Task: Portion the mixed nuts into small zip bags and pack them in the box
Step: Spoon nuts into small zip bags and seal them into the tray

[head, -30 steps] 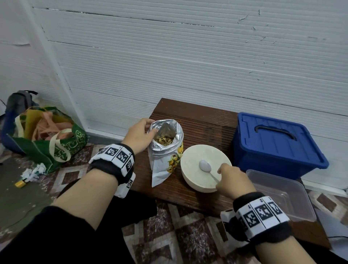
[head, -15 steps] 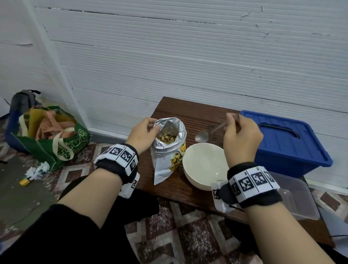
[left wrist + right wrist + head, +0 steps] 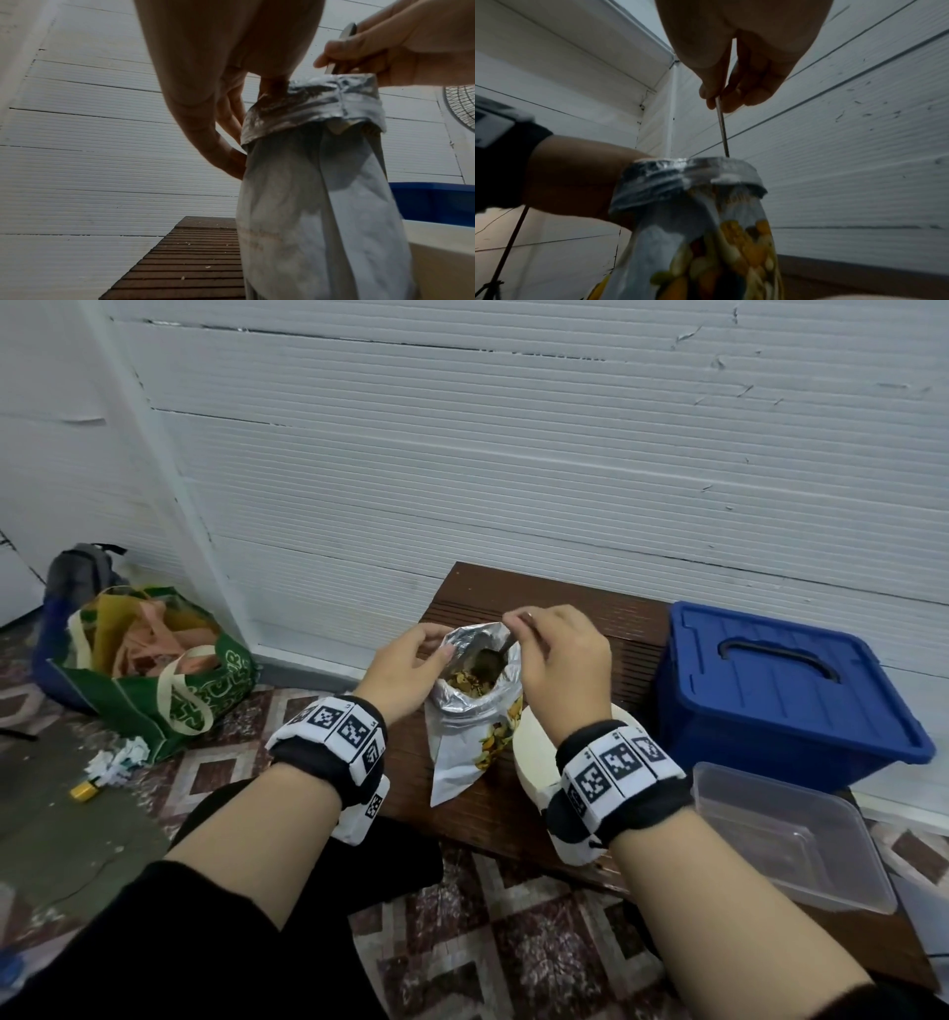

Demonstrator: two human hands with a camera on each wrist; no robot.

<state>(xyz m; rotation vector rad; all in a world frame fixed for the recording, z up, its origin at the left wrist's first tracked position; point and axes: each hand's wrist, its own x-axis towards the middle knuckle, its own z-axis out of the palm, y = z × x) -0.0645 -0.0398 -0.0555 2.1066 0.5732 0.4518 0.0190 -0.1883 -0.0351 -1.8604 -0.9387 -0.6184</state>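
Note:
An open foil bag of mixed nuts [image 3: 475, 706] [image 3: 313, 182] [image 3: 693, 223] stands on the dark wooden table [image 3: 631, 629], its rim rolled down. My left hand [image 3: 405, 665] [image 3: 226, 125] pinches the bag's left rim. My right hand [image 3: 560, 660] [image 3: 731, 89] pinches the handle of a metal spoon [image 3: 721, 130] [image 3: 342, 46], whose bowl [image 3: 488, 662] dips into the nuts inside the bag. A cream bowl [image 3: 534, 752] sits just right of the bag, partly hidden by my right wrist. No zip bags are in view.
A blue lidded box [image 3: 780, 695] stands at the table's right, with a clear plastic container [image 3: 791, 834] in front of it. A green shopping bag [image 3: 154, 670] and crumpled paper [image 3: 120, 757] lie on the tiled floor at left. A white wall runs behind.
My right hand lifted the spoon out of the cream bowl, carried it left and lowered it into the nut bag. My left hand kept its hold on the bag's rim.

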